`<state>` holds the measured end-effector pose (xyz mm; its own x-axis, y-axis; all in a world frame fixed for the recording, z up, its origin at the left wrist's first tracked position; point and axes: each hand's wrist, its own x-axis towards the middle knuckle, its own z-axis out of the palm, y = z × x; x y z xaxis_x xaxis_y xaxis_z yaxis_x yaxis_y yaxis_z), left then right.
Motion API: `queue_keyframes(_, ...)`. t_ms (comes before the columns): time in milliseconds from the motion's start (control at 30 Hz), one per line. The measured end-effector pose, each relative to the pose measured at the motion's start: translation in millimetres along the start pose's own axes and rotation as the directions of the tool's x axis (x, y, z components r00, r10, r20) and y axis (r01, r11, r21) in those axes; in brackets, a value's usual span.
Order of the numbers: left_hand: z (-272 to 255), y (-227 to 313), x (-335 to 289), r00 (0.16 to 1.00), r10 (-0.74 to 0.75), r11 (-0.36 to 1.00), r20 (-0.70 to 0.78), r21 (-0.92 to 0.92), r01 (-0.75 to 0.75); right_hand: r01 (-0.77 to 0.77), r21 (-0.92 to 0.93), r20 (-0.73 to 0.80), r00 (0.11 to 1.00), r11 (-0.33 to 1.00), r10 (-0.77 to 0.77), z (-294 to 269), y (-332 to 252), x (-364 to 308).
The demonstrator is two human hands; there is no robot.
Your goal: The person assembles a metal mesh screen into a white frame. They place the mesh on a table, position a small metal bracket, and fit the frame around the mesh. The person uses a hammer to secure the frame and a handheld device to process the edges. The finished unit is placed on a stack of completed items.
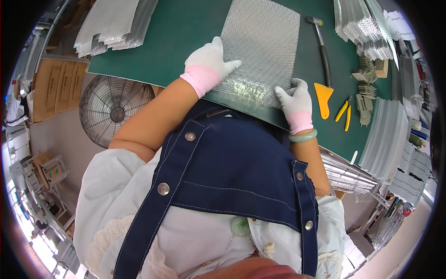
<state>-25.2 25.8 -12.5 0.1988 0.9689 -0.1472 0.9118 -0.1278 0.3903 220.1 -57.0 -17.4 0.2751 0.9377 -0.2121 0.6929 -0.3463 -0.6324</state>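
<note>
A silvery perforated metal mesh sheet point(260, 46) lies on the green tabletop, its near end close to the table's front edge. Both my hands wear white gloves with pink cuffs. At the sheet's left edge, my left hand point(209, 65) is open, thumb stretched over the mesh and fingers pointing away from me. My right hand point(296, 100) is by the near right corner, thumb over the mesh and fingers apart from it, slightly bent, along the right edge. Whether the sheet is one layer or several, I cannot tell.
Right of the sheet lie a hammer point(324, 51), a yellow scraper point(323, 99) and yellow-handled pliers point(344, 113). Stacked mesh sheets stand at far left point(114, 25) and far right point(362, 28). Small metal pieces point(365, 97) sit near the right edge. A floor fan point(116, 111) stands left of the table.
</note>
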Motion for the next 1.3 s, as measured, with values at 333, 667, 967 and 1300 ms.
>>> queue_keyframes(333,-3,-6,2,0.997,0.008,0.996,0.082,-0.088,-0.001,-0.019,-0.064,0.014,1.0,0.998,0.02,-2,-1,3)
queue_keyframes(667,5,-18,-4,0.996,0.085,0.977,0.031,-0.197,-0.077,0.065,-0.103,-0.068,0.995,0.993,-0.073,8,3,-6)
queue_keyframes(967,-13,-4,-6,0.986,-0.028,0.988,0.166,-0.143,0.052,0.082,-0.165,0.002,0.997,0.983,-0.082,5,3,-1)
queue_keyframes(1300,-16,6,-23,0.977,0.056,0.971,-0.206,0.24,-0.005,0.149,-0.567,-0.2,0.929,0.81,-0.311,3,-11,-9)
